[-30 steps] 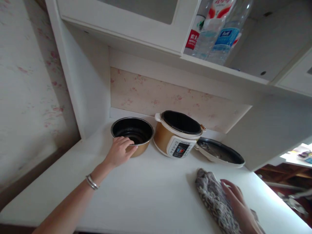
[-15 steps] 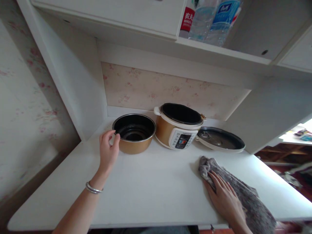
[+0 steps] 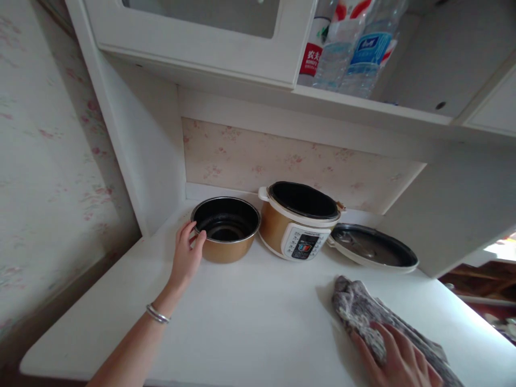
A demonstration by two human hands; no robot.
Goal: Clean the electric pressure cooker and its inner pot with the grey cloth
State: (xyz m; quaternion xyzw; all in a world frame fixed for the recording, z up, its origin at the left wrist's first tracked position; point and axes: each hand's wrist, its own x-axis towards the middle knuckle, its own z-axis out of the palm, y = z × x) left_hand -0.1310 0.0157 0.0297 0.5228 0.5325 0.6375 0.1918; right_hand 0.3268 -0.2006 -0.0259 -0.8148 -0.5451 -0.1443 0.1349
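the cooker (image 3: 274, 230) had a smooth, satiny shell with plastic-looking trim. left of the cooker, the pot (image 3: 228, 251) looked metal, satiny outside, slightly glossy within, its rim shiny. right of the cooker, the lid (image 3: 379, 250) showed a metallic sheen inside. in front and to the right of the cooker, the cloth (image 3: 358, 305) looked plushy and matt. beneath the cooker, the worktop (image 3: 258, 322) was smooth, faintly glossy; above the cooker, the bottles (image 3: 334, 62) were clear, shiny plastic.

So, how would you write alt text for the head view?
A person's left hand is at the rim of a pot; the right hand is on a grey cloth. An open cooker and a lid share the white table.
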